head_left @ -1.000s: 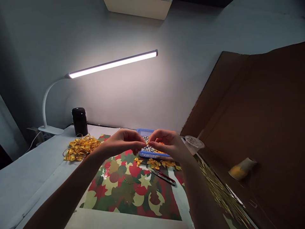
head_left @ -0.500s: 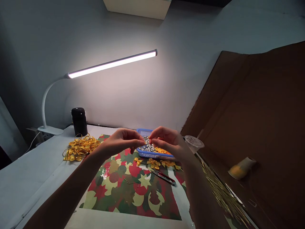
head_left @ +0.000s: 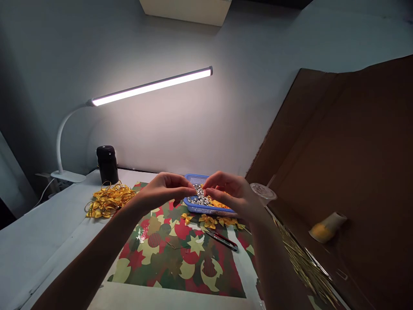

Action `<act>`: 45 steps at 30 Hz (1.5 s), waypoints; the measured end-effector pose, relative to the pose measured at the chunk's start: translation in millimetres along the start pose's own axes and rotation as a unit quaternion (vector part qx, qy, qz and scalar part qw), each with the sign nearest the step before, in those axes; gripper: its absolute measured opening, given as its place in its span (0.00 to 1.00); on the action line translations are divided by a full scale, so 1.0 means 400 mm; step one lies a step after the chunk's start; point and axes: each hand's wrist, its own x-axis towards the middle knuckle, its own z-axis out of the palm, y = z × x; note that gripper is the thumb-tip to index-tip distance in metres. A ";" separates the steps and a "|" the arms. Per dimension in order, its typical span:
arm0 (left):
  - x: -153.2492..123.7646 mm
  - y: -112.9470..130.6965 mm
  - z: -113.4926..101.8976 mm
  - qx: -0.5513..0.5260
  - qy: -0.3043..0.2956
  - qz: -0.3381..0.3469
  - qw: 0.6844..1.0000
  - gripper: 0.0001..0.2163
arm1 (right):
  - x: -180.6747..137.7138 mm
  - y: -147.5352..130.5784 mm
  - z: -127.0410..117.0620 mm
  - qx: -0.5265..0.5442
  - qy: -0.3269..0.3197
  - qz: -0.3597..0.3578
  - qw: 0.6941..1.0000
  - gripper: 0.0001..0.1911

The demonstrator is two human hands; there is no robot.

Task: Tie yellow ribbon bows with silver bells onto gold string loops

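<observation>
Both hands: left hand (head_left: 167, 188) and right hand (head_left: 228, 190) at the centre of the frame, fingertips facing across a narrow gap.
Left grip: thumb and forefinger tips drawn close together; whether they pinch anything cannot be told.
Right grip: thumb and forefinger tips likewise close; any thing between them is too small to tell.
Silver balls (head_left: 200, 199): in the left part of the basket (head_left: 206, 210), showing between and below the fingertips.
Basket: blue, mesh-walled, centre of the frame, partly hidden by the right hand; yellow pieces (head_left: 220, 204) lie right of the balls.
Loose bows (head_left: 208, 221): gold, in a row just below the basket.
Cutter (head_left: 222, 240): red and black, lying aslant below the bows.
Mat (head_left: 167, 262): red, green and cream pattern, lower centre, on the white table (head_left: 45, 237).
Gold heap (head_left: 111, 199): bows and loops, left of the mat.
Black jar (head_left: 108, 165): upright, behind the heap.
Lamp (head_left: 151, 87): lit, upper left to centre.
Tub (head_left: 264, 191): right of the basket, near the cardboard (head_left: 348, 142).
</observation>
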 end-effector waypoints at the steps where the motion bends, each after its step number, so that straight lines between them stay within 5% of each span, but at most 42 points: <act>1: 0.000 0.001 0.000 0.000 0.000 0.000 1.000 0.09 | 0.001 0.001 0.000 -0.003 0.001 -0.001 1.000 0.04; 9: -0.004 0.007 0.005 0.010 0.030 0.009 0.999 0.10 | -0.001 -0.005 0.013 -0.065 0.023 -0.015 0.997 0.09; 20: 0.003 -0.006 0.025 -0.081 0.068 0.051 0.993 0.06 | -0.007 -0.027 0.046 -0.220 0.087 -0.143 0.961 0.09; 32: -0.006 -0.001 0.031 -0.077 0.088 0.030 0.993 0.09 | -0.008 -0.024 0.057 -0.303 0.121 -0.186 0.927 0.05; 45: -0.004 -0.004 0.024 -0.030 0.081 0.010 0.996 0.13 | -0.004 -0.020 0.057 -0.313 0.120 -0.169 0.927 0.03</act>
